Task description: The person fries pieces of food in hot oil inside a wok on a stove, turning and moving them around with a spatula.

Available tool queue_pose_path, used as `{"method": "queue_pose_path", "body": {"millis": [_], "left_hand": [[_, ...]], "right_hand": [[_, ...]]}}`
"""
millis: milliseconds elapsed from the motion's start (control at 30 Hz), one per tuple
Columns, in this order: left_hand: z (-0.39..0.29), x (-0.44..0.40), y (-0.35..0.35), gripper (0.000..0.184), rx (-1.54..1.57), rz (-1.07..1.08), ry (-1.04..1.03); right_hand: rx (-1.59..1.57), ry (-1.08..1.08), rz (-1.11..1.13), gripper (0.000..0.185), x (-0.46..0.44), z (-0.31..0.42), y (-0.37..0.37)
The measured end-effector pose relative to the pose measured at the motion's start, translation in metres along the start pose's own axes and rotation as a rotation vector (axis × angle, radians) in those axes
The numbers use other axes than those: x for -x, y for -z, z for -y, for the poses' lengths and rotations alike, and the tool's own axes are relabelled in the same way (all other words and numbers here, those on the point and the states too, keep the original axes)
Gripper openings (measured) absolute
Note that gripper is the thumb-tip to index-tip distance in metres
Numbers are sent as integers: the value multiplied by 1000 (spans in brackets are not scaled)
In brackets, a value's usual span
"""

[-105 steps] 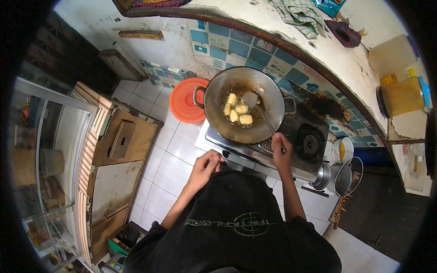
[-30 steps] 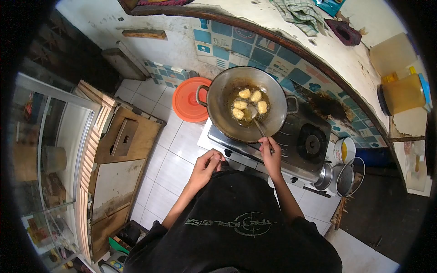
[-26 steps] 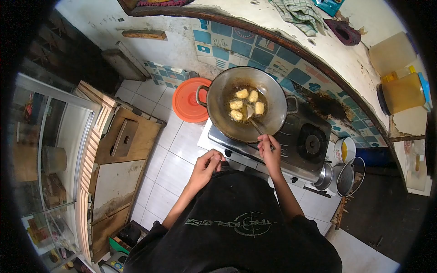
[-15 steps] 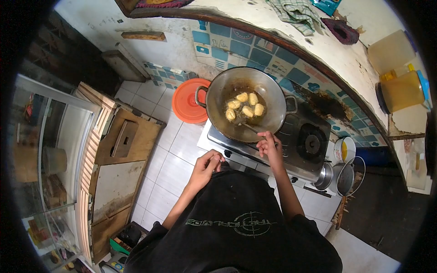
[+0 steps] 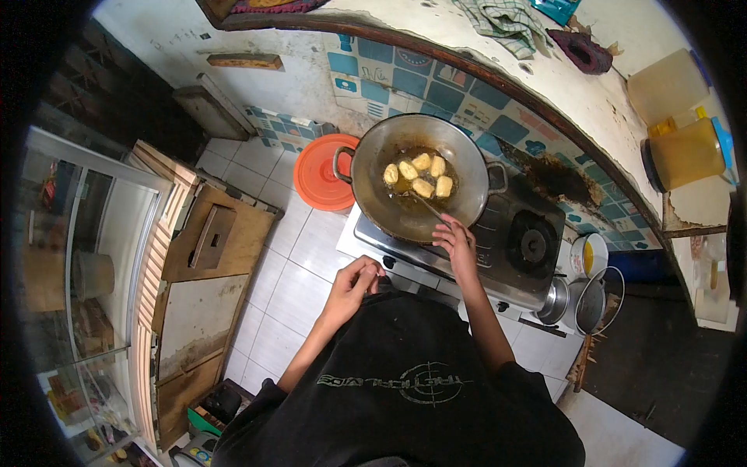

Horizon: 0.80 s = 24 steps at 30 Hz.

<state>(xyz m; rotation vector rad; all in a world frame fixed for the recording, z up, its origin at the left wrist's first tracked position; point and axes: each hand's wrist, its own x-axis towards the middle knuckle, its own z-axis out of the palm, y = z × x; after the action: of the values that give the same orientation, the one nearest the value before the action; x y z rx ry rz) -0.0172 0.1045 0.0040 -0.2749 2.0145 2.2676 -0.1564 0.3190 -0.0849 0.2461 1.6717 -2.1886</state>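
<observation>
My right hand (image 5: 457,239) is closed around the handle of a long, thin metal utensil (image 5: 429,208) at the near rim of a large two-handled wok (image 5: 373,148). The utensil's head dips into the hot oil and is hard to make out. Several golden fried pieces (image 5: 422,187) float in the oil, bunched toward the wok's middle. Near the stove's front edge, before the black shirt, my left hand (image 5: 358,282) stays closed with curled fingers. Whatever those fingers might hold is hidden.
The wok sits on the left side of a gas stove (image 5: 510,284); a second burner (image 5: 533,244) is on the right. An orange round lid (image 5: 311,183) lies left of the wok. Pots (image 5: 589,303) stand at the right. Above runs a tiled ledge with a cloth (image 5: 502,27) and an oil jar (image 5: 685,159).
My right hand has shifted slightly left and nearer the wok, and the utensil has moved with it. The fried pieces have turned and spread out in the oil. My left hand is unmoved.
</observation>
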Motion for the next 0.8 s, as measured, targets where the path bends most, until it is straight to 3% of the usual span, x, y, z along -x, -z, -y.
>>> {"method": "queue_pose_path", "body": {"millis": [800], "left_hand": [[-3, -3, -1, 28, -11, 19, -6]], "right_hand": [[317, 242, 79, 30, 21, 20, -9]]}}
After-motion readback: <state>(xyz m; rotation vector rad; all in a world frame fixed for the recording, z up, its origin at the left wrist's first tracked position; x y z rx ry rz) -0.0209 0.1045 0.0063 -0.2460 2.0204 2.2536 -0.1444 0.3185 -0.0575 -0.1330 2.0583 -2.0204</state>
